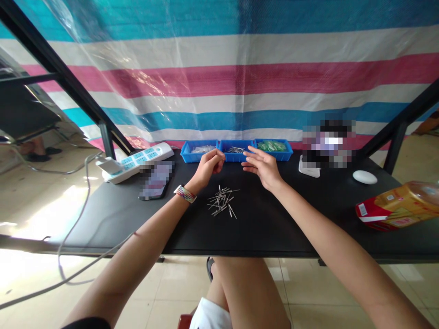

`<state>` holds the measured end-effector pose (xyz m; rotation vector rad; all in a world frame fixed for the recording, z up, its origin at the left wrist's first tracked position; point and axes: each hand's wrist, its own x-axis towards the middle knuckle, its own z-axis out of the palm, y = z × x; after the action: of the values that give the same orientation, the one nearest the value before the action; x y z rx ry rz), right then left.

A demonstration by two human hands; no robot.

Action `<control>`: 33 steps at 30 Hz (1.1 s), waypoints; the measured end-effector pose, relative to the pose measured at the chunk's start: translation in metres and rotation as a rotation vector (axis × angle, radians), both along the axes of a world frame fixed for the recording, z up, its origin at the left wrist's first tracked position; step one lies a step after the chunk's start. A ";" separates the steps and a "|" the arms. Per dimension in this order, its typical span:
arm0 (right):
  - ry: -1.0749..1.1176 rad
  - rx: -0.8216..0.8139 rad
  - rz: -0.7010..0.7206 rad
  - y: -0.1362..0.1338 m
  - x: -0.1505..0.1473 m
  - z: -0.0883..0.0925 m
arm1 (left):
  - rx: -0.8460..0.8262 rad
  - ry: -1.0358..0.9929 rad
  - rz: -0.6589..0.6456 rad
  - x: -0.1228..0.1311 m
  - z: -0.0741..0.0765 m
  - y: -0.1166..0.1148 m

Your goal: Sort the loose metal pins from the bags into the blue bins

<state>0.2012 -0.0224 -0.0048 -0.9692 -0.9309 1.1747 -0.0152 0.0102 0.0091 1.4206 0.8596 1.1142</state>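
A loose pile of thin metal pins (222, 202) lies on the black table (267, 228), between my two forearms. Beyond it stand three small blue trays: the left tray (200, 151) holds clear pieces, the middle tray (236, 151) holds more metal pins, and the right tray (273, 148) holds green parts. My left hand (210, 165) hovers in front of the left and middle trays with its fingers curled in; I cannot make out what is in them. My right hand (261, 165) reaches toward the middle tray with fingers apart and nothing visible in it.
A white power strip (137, 161) with its cable and a phone (157, 179) lie at the left. A white stand (308, 168) and a white oval object (365, 177) sit at the right, with a tilted bottle with a red and yellow label (394, 210) at the right edge. A striped tarp hangs behind.
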 end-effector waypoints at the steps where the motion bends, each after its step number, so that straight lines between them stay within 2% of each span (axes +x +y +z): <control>1: -0.010 -0.014 0.007 0.001 0.002 -0.001 | -0.005 -0.007 0.007 0.000 0.000 0.000; 4: -0.186 -0.024 0.026 0.001 0.007 -0.004 | 0.000 -0.005 0.010 0.000 0.000 0.001; 6: -0.372 0.059 0.063 -0.003 0.005 -0.006 | 0.008 -0.004 0.006 0.001 -0.001 0.001; 9: -0.664 0.318 0.178 -0.014 -0.007 -0.008 | 0.025 -0.003 0.008 0.001 -0.002 0.001; 12: -0.899 0.627 0.358 -0.027 -0.023 -0.009 | 0.036 0.000 -0.002 0.000 -0.002 0.001; 15: -1.071 0.757 0.437 -0.033 -0.033 -0.014 | 0.034 0.003 -0.010 0.000 -0.003 0.001; 19: -1.207 0.705 0.325 -0.031 -0.031 -0.020 | 0.031 0.027 -0.022 0.001 -0.004 0.000; 25: -1.277 0.573 0.166 -0.024 -0.020 -0.020 | 0.017 0.047 -0.044 0.002 -0.007 0.001; 30: -1.260 0.497 0.184 -0.016 -0.010 -0.021 | 0.016 0.096 -0.105 0.001 -0.006 0.001; 33: -1.216 0.492 0.214 -0.011 -0.004 -0.020 | 0.048 0.212 -0.145 0.001 -0.005 0.000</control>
<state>0.1975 -0.0338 -0.0247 -1.1574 -2.1992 0.3547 -0.0142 0.0104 0.0042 1.6351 0.8677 0.8913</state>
